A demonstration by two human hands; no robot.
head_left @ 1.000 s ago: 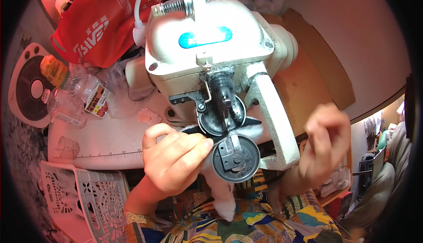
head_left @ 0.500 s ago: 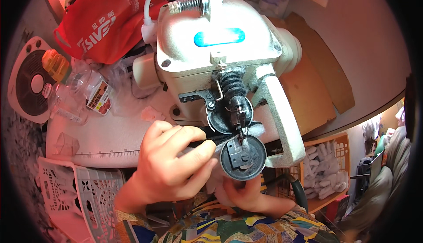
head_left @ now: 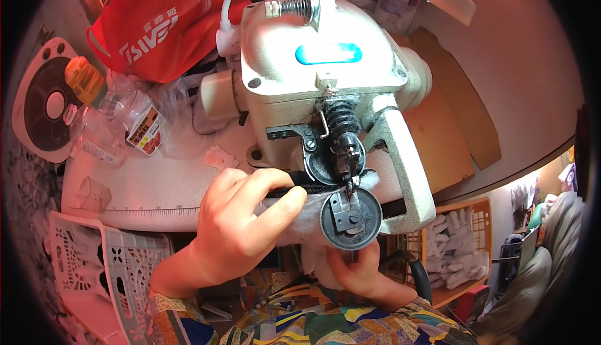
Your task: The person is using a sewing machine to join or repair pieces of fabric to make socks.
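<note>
In front of me stands a white fur sewing machine (head_left: 269,45), its needle parts furred with lint. A round black feed disc (head_left: 369,235) sits low at its front, against a second disc behind. Fluffy grey-white fabric (head_left: 294,217) with a black edge (head_left: 318,190) runs into the gap between the discs. My left hand (head_left: 235,229) pinches this fabric between thumb and fingers, left of the front disc. Below that disc is my right hand (head_left: 363,273), closed by the hanging pale fluffy fabric; its fingertips are partly hidden, so what it grips cannot be made out.
A white plastic basket (head_left: 134,260) stands at lower left; an orange crate (head_left: 485,220) with white fluffy pieces is at lower right. On the table's left lie transparent plastic bottles (head_left: 100,138), a red bag (head_left: 169,26) and a fan (head_left: 28,101). Brown cardboard (head_left: 447,120) lies behind the machine's arm.
The whole view has shifted, with the machine now slightly farther right. My left hand is a little farther from the front disc, and more of the fluffy fabric shows between them.
</note>
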